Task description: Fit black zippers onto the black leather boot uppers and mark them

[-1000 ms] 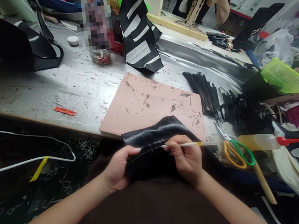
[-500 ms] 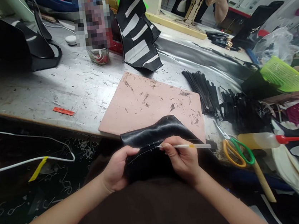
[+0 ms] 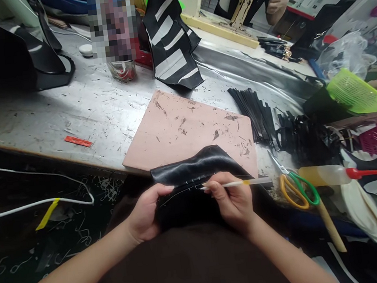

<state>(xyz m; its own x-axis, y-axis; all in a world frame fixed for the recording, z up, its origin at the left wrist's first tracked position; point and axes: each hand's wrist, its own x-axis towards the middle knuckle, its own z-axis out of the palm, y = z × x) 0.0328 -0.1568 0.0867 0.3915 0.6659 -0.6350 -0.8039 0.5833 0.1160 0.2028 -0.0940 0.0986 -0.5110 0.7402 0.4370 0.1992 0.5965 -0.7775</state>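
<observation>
A black leather piece (image 3: 191,164) lies across my lap and the near edge of the pink board. Several short white marks run along its seam, with a thin pale line curving below them. My left hand (image 3: 146,212) grips the leather's left part, thumb on top and fingers hidden underneath. In my right hand (image 3: 231,198) a slim white marking pen (image 3: 257,181) with a yellow band is pinched between thumb and fingers. Its tip points left, at the marked seam; whether it touches the leather I cannot tell.
The scuffed pink board (image 3: 186,123) lies on the bench. To the right are black strips (image 3: 255,113), scissors (image 3: 290,184) with orange and green handles, and a bottle (image 3: 325,176) with a red nozzle. Across the bench shows another person's hand (image 3: 277,5).
My right hand has shifted slightly right with the pen, and the pen's tip has moved right along the seam. My left hand stays on the leather. The other person's raised hand has come down.
</observation>
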